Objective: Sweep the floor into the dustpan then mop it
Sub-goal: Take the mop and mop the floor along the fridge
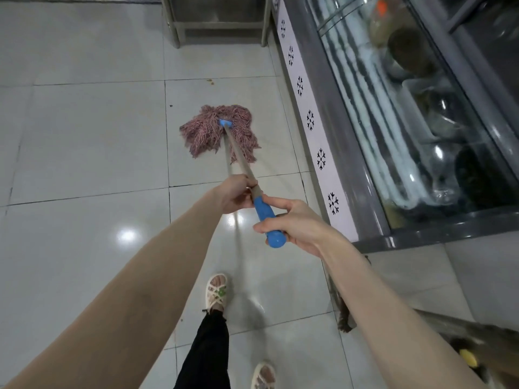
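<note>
The mop (222,133), a string mop with a pinkish head and a blue socket, lies spread flat on the tiled floor (84,136) ahead of the person, just beside the base of a glass-fronted display freezer (393,108) that runs along the right. Its grey shaft slants back and up to a blue handle end, and both hands hold it. Judging by this, the sweeping stage seems to be over and the mopping is under way: no dustpan is in view, though what looks like broom bristles (344,318) stands low by the freezer, partly hidden behind the right forearm. The tiles near the feet shine and may be wet, but glare from the lights makes that hard to settle. A few small crumbs (210,81) and a dark speck (171,106) lie on the tiles beyond the mop head, so that stretch looks not yet mopped, and most of the floor to the left seems left to do. The left hand (234,195) is forward, its grip closed round the grey shaft just above the blue handle, arm reaching out nearly straight. The right hand (292,223) is nearer the body, its grip wrapped round the blue handle end with the thumb lying along the top, wrist bent slightly inward. One sandalled foot (216,290) is stepped forward under the shaft.
</note>
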Tool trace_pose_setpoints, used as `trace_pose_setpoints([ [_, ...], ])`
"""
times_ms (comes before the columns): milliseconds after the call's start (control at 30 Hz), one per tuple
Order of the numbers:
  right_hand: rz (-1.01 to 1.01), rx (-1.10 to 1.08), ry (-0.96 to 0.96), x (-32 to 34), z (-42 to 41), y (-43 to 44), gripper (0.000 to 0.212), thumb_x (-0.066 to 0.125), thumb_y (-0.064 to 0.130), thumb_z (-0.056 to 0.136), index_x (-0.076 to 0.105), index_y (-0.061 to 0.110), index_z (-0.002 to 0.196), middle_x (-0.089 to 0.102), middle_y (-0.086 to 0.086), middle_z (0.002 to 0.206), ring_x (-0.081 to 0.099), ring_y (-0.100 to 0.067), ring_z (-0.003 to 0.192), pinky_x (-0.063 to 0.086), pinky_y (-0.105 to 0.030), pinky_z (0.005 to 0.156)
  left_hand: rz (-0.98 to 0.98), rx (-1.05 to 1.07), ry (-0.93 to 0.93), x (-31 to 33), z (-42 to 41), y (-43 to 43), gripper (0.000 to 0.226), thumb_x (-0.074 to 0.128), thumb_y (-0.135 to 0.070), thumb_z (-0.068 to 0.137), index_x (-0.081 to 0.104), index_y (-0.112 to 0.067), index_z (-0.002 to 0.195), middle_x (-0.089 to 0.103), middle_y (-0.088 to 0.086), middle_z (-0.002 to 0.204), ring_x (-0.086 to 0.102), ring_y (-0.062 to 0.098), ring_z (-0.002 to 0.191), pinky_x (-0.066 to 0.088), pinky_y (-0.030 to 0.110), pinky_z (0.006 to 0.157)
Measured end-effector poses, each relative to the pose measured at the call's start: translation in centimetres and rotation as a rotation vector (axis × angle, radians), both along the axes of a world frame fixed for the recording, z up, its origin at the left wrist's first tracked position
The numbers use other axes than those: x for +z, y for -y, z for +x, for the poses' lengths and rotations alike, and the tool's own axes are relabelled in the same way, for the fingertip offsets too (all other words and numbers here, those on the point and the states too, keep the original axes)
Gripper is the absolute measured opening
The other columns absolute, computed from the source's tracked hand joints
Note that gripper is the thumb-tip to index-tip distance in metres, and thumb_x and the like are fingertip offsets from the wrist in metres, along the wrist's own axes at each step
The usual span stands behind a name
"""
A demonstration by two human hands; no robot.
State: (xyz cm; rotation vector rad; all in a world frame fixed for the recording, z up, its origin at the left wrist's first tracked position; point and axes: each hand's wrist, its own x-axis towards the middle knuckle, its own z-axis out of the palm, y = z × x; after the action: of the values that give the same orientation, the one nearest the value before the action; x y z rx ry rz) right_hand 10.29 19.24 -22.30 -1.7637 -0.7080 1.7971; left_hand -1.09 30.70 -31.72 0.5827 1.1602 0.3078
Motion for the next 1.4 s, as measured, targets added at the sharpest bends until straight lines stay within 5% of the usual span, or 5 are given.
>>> trace_pose_setpoints([
  [233, -0.004, -0.044, -0.024, -0.1, -3.7, -11.3, 0.082, 0.08, 0.002, 0.071, 0.043, 0.015, 0.143, 0.064, 0.0, 0.103, 0.065, -0.01, 0.064, 0.054, -0.024, 0.066, 0.006, -0.04, -0.005, 0.5, -2.8, -11.3, 0.01, 0.037, -0.008, 0.101, 0.047, -0.007, 0.1, 0.052, 0.008, 0.081, 0.055, 0.017, 0.071, 0.053, 0.026, 0.056],
  [667, -0.028, -0.033, -0.002, 0.5, -2.4, -26.1, 0.077, 0.075, -0.003, 0.074, 0.044, 0.014, 0.142, 0.056, -0.012, 0.132, 0.063, -0.011, 0.069, 0.05, -0.019, 0.058, 0.001, 0.016, 0.019, 0.3, -1.3, -25.4, 0.013, 0.038, -0.007, 0.1, 0.048, -0.009, 0.092, 0.05, 0.008, 0.078, 0.052, 0.017, 0.068, 0.051, 0.028, 0.054],
  [1133, -0.027, 0.024, -0.024, 0.8, 2.7, -46.8, 0.074, 0.074, -0.001, 0.075, 0.045, 0.018, 0.14, 0.064, -0.013, 0.111, 0.063, -0.016, 0.075, 0.051, -0.02, 0.062, 0.031, 0.034, -0.012, 1.2, 3.2, -45.5, 0.011, 0.035, -0.008, 0.102, 0.045, -0.002, 0.104, 0.048, 0.01, 0.084, 0.052, 0.018, 0.074, 0.05, 0.029, 0.062],
  [1300, -0.026, 0.026, -0.042, 0.7, 3.3, -52.4, 0.076, 0.074, -0.001, 0.076, 0.043, 0.018, 0.142, 0.063, -0.012, 0.115, 0.062, -0.016, 0.075, 0.051, -0.022, 0.064, 0.028, 0.068, -0.052, 1.0, 4.3, -51.0, 0.017, 0.035, -0.009, 0.102, 0.044, -0.006, 0.088, 0.046, 0.009, 0.079, 0.049, 0.017, 0.071, 0.049, 0.027, 0.06],
  [1400, -0.021, 0.031, -0.056, 0.6, 3.5, -55.3, 0.076, 0.074, -0.001, 0.076, 0.043, 0.018, 0.142, 0.064, -0.012, 0.114, 0.062, -0.015, 0.073, 0.051, -0.02, 0.062, 0.023, 0.071, -0.055, 0.8, 4.2, -54.1, 0.01, 0.037, -0.008, 0.101, 0.045, -0.003, 0.1, 0.048, 0.011, 0.084, 0.052, 0.018, 0.073, 0.052, 0.026, 0.057],
])
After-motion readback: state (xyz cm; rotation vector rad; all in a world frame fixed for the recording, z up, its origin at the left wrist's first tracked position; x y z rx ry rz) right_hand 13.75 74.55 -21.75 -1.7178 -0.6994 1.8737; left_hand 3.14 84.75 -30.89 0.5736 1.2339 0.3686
